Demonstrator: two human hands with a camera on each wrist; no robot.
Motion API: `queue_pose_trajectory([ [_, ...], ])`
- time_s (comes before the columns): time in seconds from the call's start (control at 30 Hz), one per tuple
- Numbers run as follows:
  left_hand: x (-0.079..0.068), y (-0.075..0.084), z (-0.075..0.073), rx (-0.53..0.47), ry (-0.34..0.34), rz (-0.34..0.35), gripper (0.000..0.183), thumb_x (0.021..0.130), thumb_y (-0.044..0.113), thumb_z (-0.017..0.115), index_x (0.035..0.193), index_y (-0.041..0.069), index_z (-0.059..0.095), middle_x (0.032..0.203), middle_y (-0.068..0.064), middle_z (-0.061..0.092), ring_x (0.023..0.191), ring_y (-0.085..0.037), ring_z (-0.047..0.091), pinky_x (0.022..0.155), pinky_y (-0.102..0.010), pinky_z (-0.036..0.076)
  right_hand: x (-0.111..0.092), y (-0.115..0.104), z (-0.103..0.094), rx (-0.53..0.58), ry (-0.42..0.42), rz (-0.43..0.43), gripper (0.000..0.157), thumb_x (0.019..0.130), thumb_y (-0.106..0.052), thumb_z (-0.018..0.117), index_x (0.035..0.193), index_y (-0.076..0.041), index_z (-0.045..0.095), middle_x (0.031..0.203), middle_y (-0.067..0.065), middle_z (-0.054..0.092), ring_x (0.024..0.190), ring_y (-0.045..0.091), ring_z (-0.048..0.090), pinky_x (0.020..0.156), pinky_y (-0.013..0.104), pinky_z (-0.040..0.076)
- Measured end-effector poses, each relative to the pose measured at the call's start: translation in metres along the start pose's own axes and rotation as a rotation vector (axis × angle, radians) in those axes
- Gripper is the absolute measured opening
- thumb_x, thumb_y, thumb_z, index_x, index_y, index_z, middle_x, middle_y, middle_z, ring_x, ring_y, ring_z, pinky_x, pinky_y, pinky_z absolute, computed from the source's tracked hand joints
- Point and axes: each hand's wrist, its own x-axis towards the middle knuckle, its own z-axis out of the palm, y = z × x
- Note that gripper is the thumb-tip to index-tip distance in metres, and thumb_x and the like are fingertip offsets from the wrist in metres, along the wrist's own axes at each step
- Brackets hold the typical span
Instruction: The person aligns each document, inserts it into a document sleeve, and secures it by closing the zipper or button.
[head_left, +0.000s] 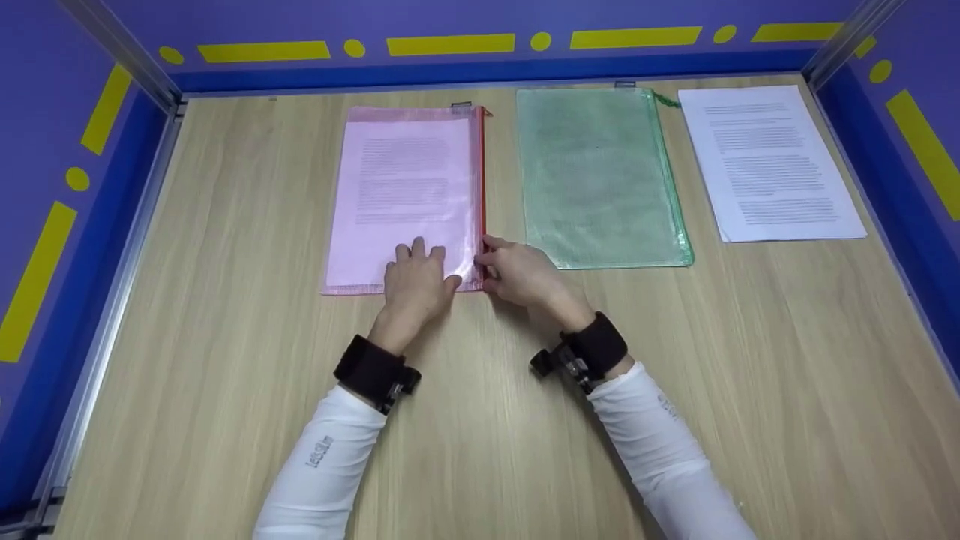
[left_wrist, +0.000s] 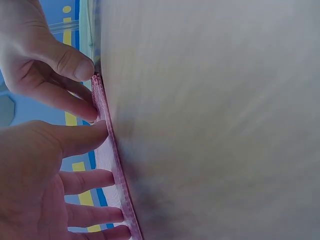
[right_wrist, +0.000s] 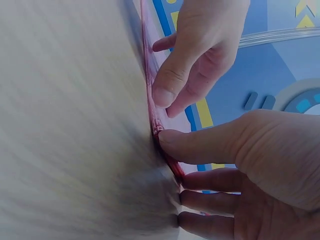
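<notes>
A pink mesh zip pouch (head_left: 349,255) with a red zipper down its right side lies flat, printed paper showing through it. My left hand (head_left: 417,281) rests on its lower part, fingers spread and thumb near the bottom edge. At the lower right corner, my right hand (head_left: 525,274) pinches the zipper edge between thumb and fingers. Whether a zipper slider sits under those fingertips is hidden. Both wrist views show the hands close together along the pouch's near edge, the right thumb (right_wrist: 172,137) against the red corner.
A green mesh zip pouch (head_left: 600,180) lies right of the pink one, its near edge close behind my right hand. Farther right is a stack of printed paper (head_left: 772,165). Blue and yellow walls (head_left: 450,45) border the wooden table (head_left: 225,337).
</notes>
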Motion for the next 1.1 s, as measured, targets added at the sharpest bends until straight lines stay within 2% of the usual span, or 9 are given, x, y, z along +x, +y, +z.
queue_pose_trajectory([
  [0.17, 0.001, -0.008, 0.000, 0.000, -0.006, -0.010, 0.057, 0.095, 0.045, 0.061, 0.139, 0.009, 0.053, 0.137, -0.022, 0.051, 0.122, -0.040, 0.050, 0.093, -0.051, 0.051, 0.000, 0.004, 0.002, 0.018, 0.034, -0.035, 0.049, 0.091, -0.019, 0.069, 0.138, -0.008, 0.058, 0.149, 0.021, 0.050, 0.132, 0.039, 0.055, 0.110, 0.047, 0.046],
  [0.3, 0.000, -0.024, -0.004, -0.029, -0.026, -0.036, 0.057, 0.096, 0.045, 0.059, 0.138, 0.008, 0.052, 0.140, -0.022, 0.048, 0.126, -0.042, 0.047, 0.096, -0.055, 0.049, -0.001, 0.005, -0.001, 0.060, 0.050, -0.056, 0.047, 0.092, -0.018, 0.068, 0.136, -0.006, 0.059, 0.142, 0.020, 0.057, 0.131, 0.037, 0.056, 0.112, 0.046, 0.044],
  [0.47, 0.000, -0.043, -0.008, -0.054, -0.008, -0.044, 0.058, 0.096, 0.044, 0.058, 0.137, 0.004, 0.052, 0.137, -0.023, 0.050, 0.125, -0.044, 0.046, 0.095, -0.058, 0.049, -0.005, 0.006, -0.004, 0.089, 0.084, -0.039, 0.042, 0.095, -0.017, 0.063, 0.136, -0.005, 0.059, 0.139, 0.017, 0.061, 0.129, 0.034, 0.058, 0.110, 0.045, 0.046],
  [0.63, -0.003, -0.065, -0.012, -0.071, -0.010, -0.064, 0.060, 0.097, 0.044, 0.056, 0.140, 0.002, 0.049, 0.140, -0.025, 0.048, 0.128, -0.046, 0.044, 0.095, -0.059, 0.048, -0.006, 0.005, -0.003, 0.093, 0.118, -0.084, 0.042, 0.097, -0.021, 0.063, 0.135, -0.005, 0.060, 0.139, 0.018, 0.060, 0.128, 0.033, 0.059, 0.109, 0.045, 0.047],
  [0.9, -0.005, -0.104, -0.019, -0.116, -0.033, -0.105, 0.061, 0.097, 0.043, 0.055, 0.140, 0.000, 0.047, 0.149, -0.027, 0.041, 0.132, -0.048, 0.039, 0.101, -0.063, 0.043, -0.007, 0.001, 0.000, 0.081, 0.084, -0.112, 0.048, 0.096, -0.027, 0.065, 0.139, -0.009, 0.057, 0.146, 0.019, 0.053, 0.137, 0.034, 0.051, 0.114, 0.046, 0.042],
  [1.1, -0.006, -0.124, -0.025, -0.129, -0.024, -0.142, 0.062, 0.098, 0.044, 0.053, 0.139, -0.002, 0.046, 0.145, -0.027, 0.042, 0.130, -0.049, 0.040, 0.099, -0.065, 0.043, -0.007, -0.004, 0.000, 0.079, 0.093, -0.136, 0.050, 0.095, -0.029, 0.065, 0.141, -0.010, 0.056, 0.148, 0.020, 0.051, 0.138, 0.035, 0.049, 0.115, 0.046, 0.041],
])
